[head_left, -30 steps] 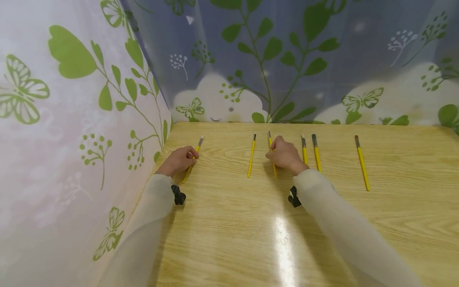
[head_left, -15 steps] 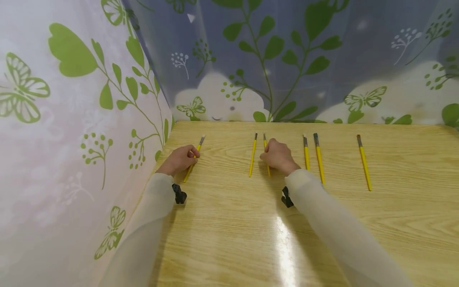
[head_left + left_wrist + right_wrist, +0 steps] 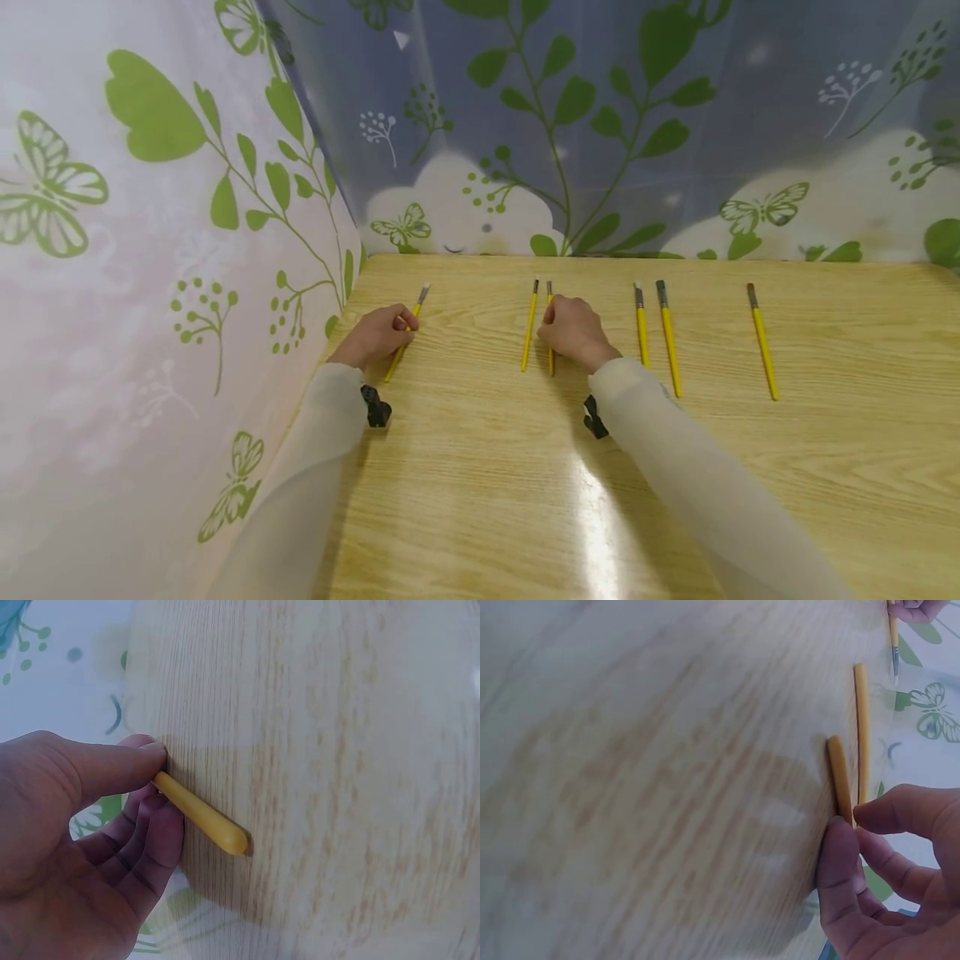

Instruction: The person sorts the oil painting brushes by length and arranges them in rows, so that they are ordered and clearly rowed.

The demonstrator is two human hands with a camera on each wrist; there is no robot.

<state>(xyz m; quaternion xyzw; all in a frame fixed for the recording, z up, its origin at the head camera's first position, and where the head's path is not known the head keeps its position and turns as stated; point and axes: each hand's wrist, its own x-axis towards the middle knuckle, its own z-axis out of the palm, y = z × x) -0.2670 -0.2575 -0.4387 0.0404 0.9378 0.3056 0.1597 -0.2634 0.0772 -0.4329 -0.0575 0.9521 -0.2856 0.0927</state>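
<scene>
At the table's far left, my left hand (image 3: pixel 375 335) pinches a yellow-handled paintbrush (image 3: pixel 394 363) that lies slanted with its pale bristles to the back. The left wrist view shows thumb and fingers on its handle (image 3: pixel 206 814), the rounded end sticking out. Toward the middle, my right hand (image 3: pixel 576 331) pinches a thin yellow paintbrush (image 3: pixel 551 363) between thumb and fingers. Close on its left, apart from it, lies another thin paintbrush (image 3: pixel 529 329) with dark bristles. In the right wrist view the pinched handle (image 3: pixel 840 769) lies beside that neighbouring handle (image 3: pixel 863 735).
Right of my right hand lie a light-tipped paintbrush (image 3: pixel 642 327), a wider dark-tipped one (image 3: pixel 669 342) and, farther off, a brown-tipped one (image 3: pixel 762 350). Patterned cloth walls (image 3: pixel 450 200) border the wooden table (image 3: pixel 480 467) at the back and left.
My right hand has slid the thin paintbrush leftward, nearer to the neighbouring brush, and it has turned from slanted to nearly straight. The left hand and its brush have stayed put.
</scene>
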